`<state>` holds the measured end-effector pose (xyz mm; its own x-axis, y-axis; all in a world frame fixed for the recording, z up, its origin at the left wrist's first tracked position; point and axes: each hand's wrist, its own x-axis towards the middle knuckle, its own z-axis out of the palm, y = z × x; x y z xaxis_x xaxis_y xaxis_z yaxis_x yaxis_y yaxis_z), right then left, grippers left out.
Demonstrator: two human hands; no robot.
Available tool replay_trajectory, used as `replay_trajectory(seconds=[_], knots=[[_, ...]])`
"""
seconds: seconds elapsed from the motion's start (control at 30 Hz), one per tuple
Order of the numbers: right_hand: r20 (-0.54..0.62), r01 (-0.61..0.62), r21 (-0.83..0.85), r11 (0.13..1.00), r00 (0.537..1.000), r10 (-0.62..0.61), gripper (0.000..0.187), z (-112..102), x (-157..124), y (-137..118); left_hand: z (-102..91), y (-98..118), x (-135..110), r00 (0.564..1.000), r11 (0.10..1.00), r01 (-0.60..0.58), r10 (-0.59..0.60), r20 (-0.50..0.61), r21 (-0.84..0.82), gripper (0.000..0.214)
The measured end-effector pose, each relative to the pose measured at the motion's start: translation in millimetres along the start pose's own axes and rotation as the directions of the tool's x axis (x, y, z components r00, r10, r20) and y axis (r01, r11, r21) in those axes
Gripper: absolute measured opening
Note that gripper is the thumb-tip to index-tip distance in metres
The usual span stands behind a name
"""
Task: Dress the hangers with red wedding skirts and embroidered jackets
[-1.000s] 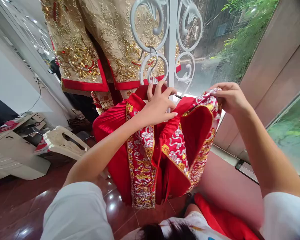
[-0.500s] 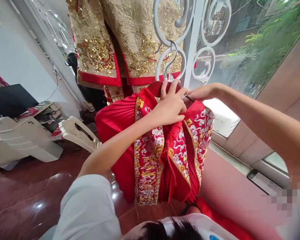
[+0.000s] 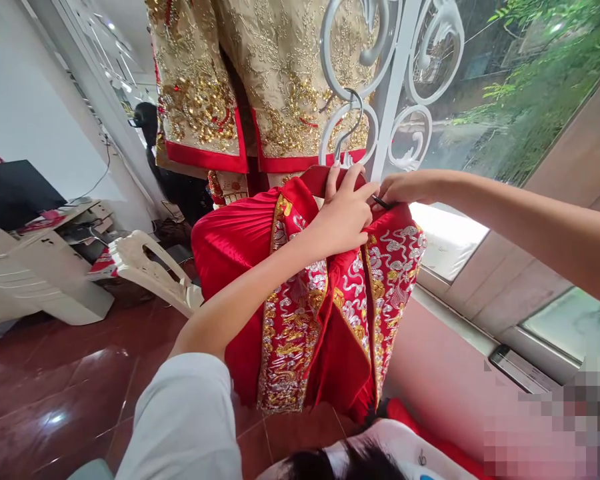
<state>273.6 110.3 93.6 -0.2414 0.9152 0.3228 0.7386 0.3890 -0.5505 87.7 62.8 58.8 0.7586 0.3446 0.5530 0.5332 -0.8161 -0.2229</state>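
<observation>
Fingers of the left hand [image 3: 344, 217] are bent over the top of the skirt [image 3: 297, 320], grasping it just below the hook [image 3: 362, 119]. Fingertips of the right hand [image 3: 399, 187] gather at the waistband [image 3: 395, 217] beside the bar [image 3: 381, 202]; partly hidden, so what they pinch I cannot tell. Best, I judge, to hold the left grip firm and lay the waistband level, without tugging the embroidered panels [image 3: 284, 367]. The skirt hangs below both hands, nearer than the frame [image 3: 393, 87] and gold coat [image 3: 280, 80].

Close head-worn view, forward and down
</observation>
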Motion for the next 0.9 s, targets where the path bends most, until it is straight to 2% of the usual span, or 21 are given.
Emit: replay_trajectory(seconds=[0.07,0.1,0.17,0.23,0.3,0.37,0.43,0.47,0.53,0.63,0.7,0.77,0.83,0.87,0.9], knots=[[0.047,-0.148,0.044,0.988,0.988,0.146,0.017,-12.8,-6.5,0.3,2.2,-0.9,0.1,1.000,1.000,0.003,-0.003,-0.019,0.001,0.014],[0.032,-0.248,0.100,0.964,0.969,0.246,0.017,-20.9,-9.6,-1.6,3.3,-1.1,0.3,1.000,1.000,0.007,-0.007,-0.027,0.012,0.014],[-0.136,-0.348,0.285,0.893,0.908,0.397,0.016,-39.3,-14.5,-10.3,5.4,-0.6,0.9,0.999,0.999,0.020,-0.018,-0.042,0.051,0.015],[-0.353,-0.293,0.461,0.838,0.806,0.476,0.017,-57.7,-16.9,-24.7,7.0,2.1,1.7,0.998,0.996,0.029,-0.023,-0.062,0.086,0.015],[-0.553,-0.109,0.514,0.851,0.717,0.425,0.019,-72.2,-18.5,-41.2,6.8,6.7,2.7,0.996,0.995,0.032,-0.024,-0.083,0.099,0.016],[-0.694,0.071,0.447,0.892,0.657,0.295,0.022,-79.1,-22.4,-54.9,3.5,11.6,4.3,0.994,0.994,0.047,-0.036,-0.106,0.099,0.021],[-0.743,0.167,0.308,0.937,0.657,0.127,0.029,-77.5,-30.1,-62.2,-3.4,13.7,8.3,0.988,0.991,0.087,-0.073,-0.135,0.098,0.030],[-0.727,0.173,0.243,0.955,0.684,0.061,0.033,-74.2,-35.0,-63.0,-7.7,12.9,11.9,0.984,0.989,0.107,-0.092,-0.150,0.100,0.034],[-0.667,0.150,0.176,0.973,0.745,0.006,0.037,-65.9,-44.6,-59.5,-15.9,7.8,23.0,0.982,0.987,0.130,-0.115,-0.153,0.094,0.042],[-0.632,0.156,0.146,0.977,0.774,-0.029,0.033,-57.2,-53.9,-48.7,-21.9,-4.5,46.6,0.992,0.993,0.113,-0.111,-0.062,0.031,0.057],[-0.653,0.172,0.089,0.981,0.754,-0.073,0.029,-54.0,-57.9,-44.2,-20.6,-11.4,61.8,0.995,0.994,0.103,-0.103,-0.014,-0.032,0.066],[-0.705,0.185,-0.043,0.982,0.691,-0.161,0.026,-46.3,-64.7,-45.0,-17.4,-15.4,71.9,0.998,0.993,0.065,-0.067,-0.018,-0.094,0.066],[-0.749,0.164,-0.202,0.966,0.609,-0.260,0.024,-27.9,-77.6,-48.6,-14.5,-16.7,75.9,0.999,0.989,0.024,-0.030,-0.038,-0.147,0.048],[-0.750,0.135,-0.271,0.953,0.591,-0.297,0.021,-14.3,-86.3,-49.5,-13.5,-16.6,75.9,0.998,0.986,0.018,-0.027,-0.049,-0.165,0.037],[-0.736,0.101,-0.323,0.941,0.599,-0.317,0.018,1.3,-95.8,-48.7,-12.9,-16.1,75.0,0.997,0.984,0.026,-0.037,-0.061,-0.174,0.029]])
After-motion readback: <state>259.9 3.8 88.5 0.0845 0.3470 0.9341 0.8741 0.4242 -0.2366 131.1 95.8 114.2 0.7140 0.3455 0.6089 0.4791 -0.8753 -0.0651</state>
